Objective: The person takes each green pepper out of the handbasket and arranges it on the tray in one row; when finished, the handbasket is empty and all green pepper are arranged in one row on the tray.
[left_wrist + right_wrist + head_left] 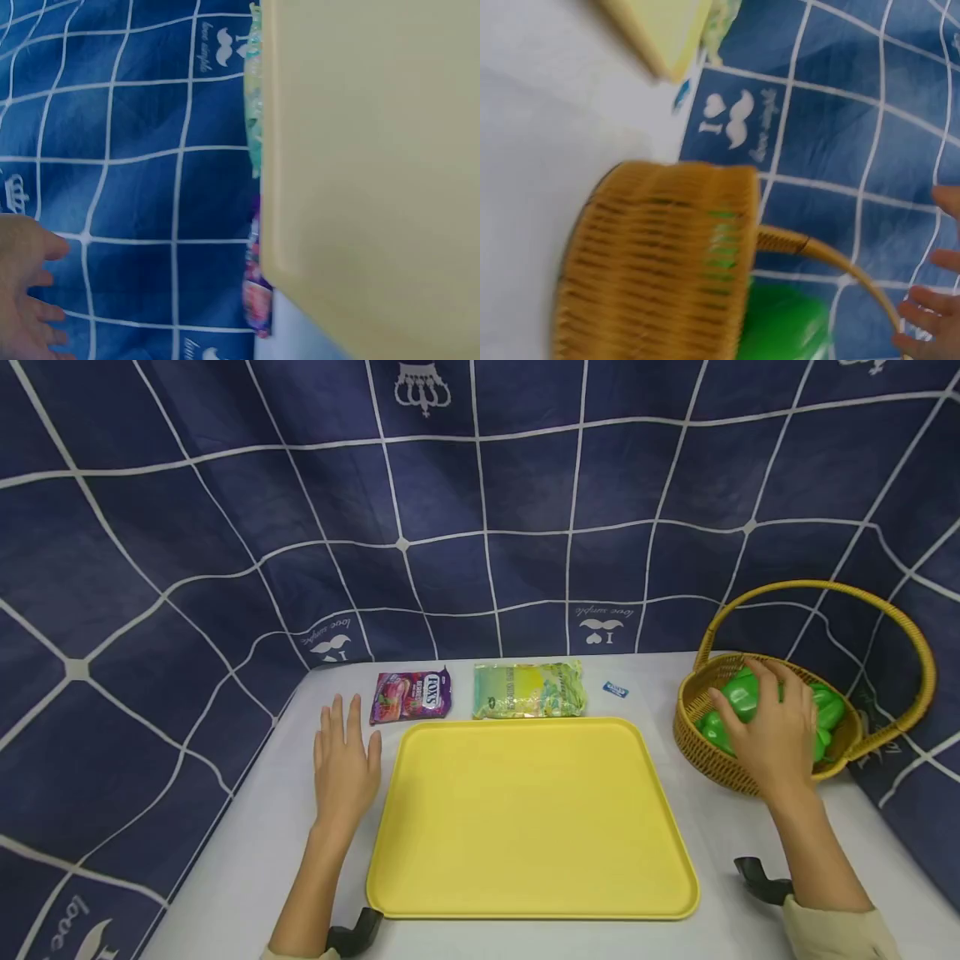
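Note:
My right hand is over the wicker basket, fingers spread and slightly bent above shiny green objects that look like bell peppers. In the right wrist view a gap shows between the fingers and the green object that rises past the basket rim. My left hand has straight fingers and holds nothing. It is left of the yellow tray, nearest to a purple Fox's candy bag.
A green and yellow packet lies behind the tray, with a small blue wrapper to its right. The basket's tall arched handle rises above its rim. A dark blue checked cloth hangs behind the white table.

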Tool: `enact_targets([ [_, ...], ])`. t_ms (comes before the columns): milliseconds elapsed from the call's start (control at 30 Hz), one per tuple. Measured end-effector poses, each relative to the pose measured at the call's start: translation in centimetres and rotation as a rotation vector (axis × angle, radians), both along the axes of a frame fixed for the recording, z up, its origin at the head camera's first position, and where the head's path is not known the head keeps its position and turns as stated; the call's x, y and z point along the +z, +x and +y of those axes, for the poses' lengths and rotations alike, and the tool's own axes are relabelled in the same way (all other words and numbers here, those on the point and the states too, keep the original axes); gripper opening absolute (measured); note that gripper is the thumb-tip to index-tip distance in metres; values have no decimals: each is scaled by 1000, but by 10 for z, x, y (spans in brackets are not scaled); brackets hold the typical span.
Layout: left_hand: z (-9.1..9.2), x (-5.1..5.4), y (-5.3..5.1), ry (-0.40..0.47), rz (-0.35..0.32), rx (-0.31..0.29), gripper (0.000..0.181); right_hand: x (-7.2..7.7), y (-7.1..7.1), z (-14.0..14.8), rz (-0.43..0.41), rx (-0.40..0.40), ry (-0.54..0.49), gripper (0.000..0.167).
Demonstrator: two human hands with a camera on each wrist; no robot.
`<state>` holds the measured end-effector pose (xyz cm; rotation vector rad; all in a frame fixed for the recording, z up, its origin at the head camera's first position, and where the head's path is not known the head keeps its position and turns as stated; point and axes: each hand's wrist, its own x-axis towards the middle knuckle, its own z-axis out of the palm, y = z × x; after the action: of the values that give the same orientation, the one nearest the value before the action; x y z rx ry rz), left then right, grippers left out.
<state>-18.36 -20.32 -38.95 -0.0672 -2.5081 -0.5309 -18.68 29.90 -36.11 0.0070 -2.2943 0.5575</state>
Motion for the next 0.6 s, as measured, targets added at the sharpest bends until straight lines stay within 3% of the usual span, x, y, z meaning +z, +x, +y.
enact_targets([
  [133,-6,-15,5,97,60,-28,56,-11,4,16,137,-8,-87,60],
  [233,-13,-27,9,159,45,-41,58,-20,7,29,171,-15,-141,63],
  [433,-28,-52,18,236,-102,-90,62,-39,17,46,93,-65,-218,69],
  [600,-39,-73,24,320,-237,-209,65,-52,22,56,-12,-87,-245,75],
])
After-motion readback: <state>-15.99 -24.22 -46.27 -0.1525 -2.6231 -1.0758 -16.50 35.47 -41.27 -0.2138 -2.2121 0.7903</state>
